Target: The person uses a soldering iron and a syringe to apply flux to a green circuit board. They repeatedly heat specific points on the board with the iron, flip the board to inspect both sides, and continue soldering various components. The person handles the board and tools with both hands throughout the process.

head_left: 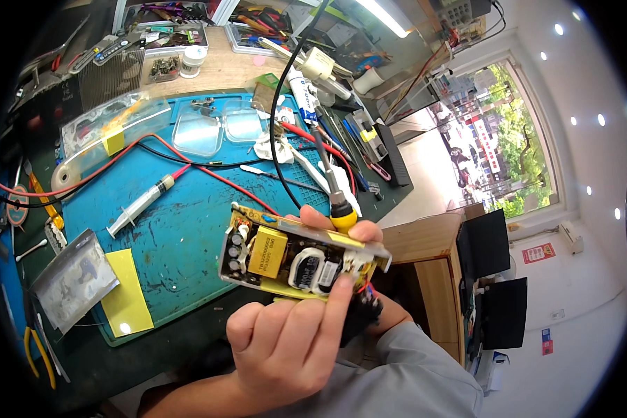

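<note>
My right hand (364,230) grips an opened power-supply circuit board (268,251) from behind, its fingertips showing above the upper edge. The board has round capacitors, a yellow block and white sealant, with coloured wires and a dark bundle at its right end. A yellow-and-black-handled screwdriver-like tool (343,216) shows between my right fingers; whether they hold it is unclear. My left hand (289,338) is below the board, index fingertip touching its right part, other fingers curled, thumb hidden.
A blue work mat (160,279) bears a syringe (139,207), red and black leads, clear cases (196,132), a silver pouch (73,279) and yellow card (129,303). Pliers (40,355) lie left; tool trays (167,35) stand behind. A wooden cabinet with monitors (501,313) is right.
</note>
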A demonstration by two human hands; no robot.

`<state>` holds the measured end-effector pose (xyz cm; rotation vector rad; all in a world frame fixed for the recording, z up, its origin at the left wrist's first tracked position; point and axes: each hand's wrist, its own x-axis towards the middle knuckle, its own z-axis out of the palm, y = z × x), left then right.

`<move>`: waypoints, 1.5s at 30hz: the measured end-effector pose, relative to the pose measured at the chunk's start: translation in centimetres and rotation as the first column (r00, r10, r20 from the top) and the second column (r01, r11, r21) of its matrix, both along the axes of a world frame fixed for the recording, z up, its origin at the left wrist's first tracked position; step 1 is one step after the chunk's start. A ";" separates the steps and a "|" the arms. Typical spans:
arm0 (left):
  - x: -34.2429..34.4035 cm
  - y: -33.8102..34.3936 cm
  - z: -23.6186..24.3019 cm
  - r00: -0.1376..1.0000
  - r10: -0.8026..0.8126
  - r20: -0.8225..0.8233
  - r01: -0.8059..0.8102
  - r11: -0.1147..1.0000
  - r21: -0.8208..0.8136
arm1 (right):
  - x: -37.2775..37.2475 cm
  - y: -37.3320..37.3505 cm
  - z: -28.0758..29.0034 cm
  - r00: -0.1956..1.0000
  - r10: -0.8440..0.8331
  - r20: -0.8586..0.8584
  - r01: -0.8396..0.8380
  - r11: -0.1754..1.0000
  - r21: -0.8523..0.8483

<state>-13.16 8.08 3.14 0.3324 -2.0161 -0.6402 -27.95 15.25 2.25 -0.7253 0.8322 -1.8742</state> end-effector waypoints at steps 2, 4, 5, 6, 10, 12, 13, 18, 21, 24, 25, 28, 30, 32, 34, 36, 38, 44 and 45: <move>1.0 -0.2 -1.0 0.999 -0.027 0.026 0.027 1.000 0.014 | -0.5 -1.3 -2.6 0.988 0.150 -0.039 -0.155 0.964 -0.215; 1.4 0.3 -1.7 0.998 -0.059 -0.039 0.061 0.997 0.049 | -1.7 0.2 -2.7 0.960 0.277 -0.038 -0.280 0.949 -0.146; 1.6 0.6 -2.0 0.995 -0.081 -0.063 0.085 0.994 0.065 | -2.2 0.9 -3.1 0.951 0.274 -0.145 -0.292 0.949 -0.122; 2.0 0.7 -2.2 0.989 -0.132 -0.069 0.137 0.988 0.076 | -2.4 0.7 -3.3 0.907 0.197 -0.373 -0.264 0.955 -0.136; 2.8 1.1 -3.2 0.950 -0.285 -0.127 0.307 0.925 0.222 | -2.7 2.4 -2.5 0.672 -0.006 -0.741 -0.099 0.990 -0.098; 2.9 1.3 -2.8 0.918 -0.350 -0.188 0.396 0.851 0.346 | -2.1 4.3 -2.7 0.725 0.005 -0.688 -0.068 0.996 -0.065; 3.0 1.4 -2.7 0.900 -0.377 -0.220 0.436 0.804 0.404 | -1.9 4.4 -2.9 0.780 0.009 -0.625 -0.087 0.992 -0.095; 3.2 2.6 -4.0 0.911 -0.387 -0.144 0.413 0.866 0.283 | -1.5 4.2 -4.3 0.864 -0.018 -0.503 -0.098 0.974 -0.203; 2.7 2.4 -3.5 0.910 -0.377 -0.169 0.412 0.861 0.298 | -1.9 4.2 -4.2 0.840 -0.019 -0.542 -0.087 0.982 -0.170; 2.2 2.5 -3.7 0.861 -0.474 -0.183 0.508 0.805 0.306 | -2.1 3.5 -4.5 0.710 -0.145 -0.689 -0.082 0.955 -0.285; 2.2 2.6 -3.6 0.881 -0.445 -0.160 0.473 0.828 0.302 | -2.1 3.3 -4.5 0.688 -0.166 -0.706 -0.084 0.949 -0.305; 2.4 3.0 -3.6 0.912 -0.392 -0.119 0.409 0.864 0.294 | -1.9 2.8 -4.3 0.642 -0.210 -0.737 -0.055 0.946 -0.318; 2.2 3.0 -3.6 0.902 -0.407 -0.142 0.431 0.852 0.296 | -1.6 3.5 -3.6 0.769 -0.068 -0.636 -0.092 0.972 -0.215; 2.1 3.2 -3.7 0.902 -0.399 -0.167 0.432 0.849 0.303 | -1.3 3.5 -2.8 0.805 -0.026 -0.593 -0.092 0.981 -0.168; 2.1 3.6 -4.1 0.903 -0.384 -0.193 0.428 0.847 0.316 | -1.2 3.5 -2.7 0.774 -0.076 -0.628 -0.060 0.979 -0.193; 2.1 4.1 -4.6 0.905 -0.364 -0.219 0.421 0.843 0.335 | -0.8 2.1 -3.0 0.728 -0.184 -0.660 -0.041 0.950 -0.309; 2.2 4.1 -4.6 0.903 -0.381 -0.200 0.428 0.844 0.323 | -0.6 1.7 -3.3 0.691 -0.256 -0.676 -0.025 0.926 -0.376; 2.2 3.4 -4.2 0.908 -0.372 -0.192 0.416 0.858 0.303 | -0.8 3.6 -2.6 0.765 -0.092 -0.637 -0.026 0.984 -0.173; 2.2 3.4 -4.2 0.907 -0.373 -0.198 0.419 0.854 0.308 | -0.8 3.8 -2.4 0.781 -0.055 -0.622 -0.032 0.991 -0.129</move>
